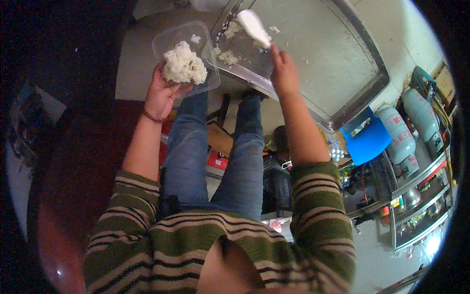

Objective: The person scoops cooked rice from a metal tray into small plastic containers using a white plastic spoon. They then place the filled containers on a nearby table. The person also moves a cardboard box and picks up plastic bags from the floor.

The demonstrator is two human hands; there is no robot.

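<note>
A clear plastic container (212, 79) with a large clump of cooked white rice (184, 64) in it rests in my left hand (161, 95), whose fingers curl under its near side. My right hand (285, 73) grips the handle end of a white rice paddle (253, 26). The paddle is over the left part of a wide, shallow metal tray (330, 55). Smaller clumps of rice (228, 57) and loose grains lie along the tray's left side, below and beside the paddle. The container is to the left of the tray, close to its rim.
Right of the tray stand a blue plastic object (367, 137) and two grey gas cylinders (396, 134) bearing red writing. A metal rack (422, 224) holds assorted items. A black crate-like object (277, 183) and a cardboard piece (220, 137) are down by my legs.
</note>
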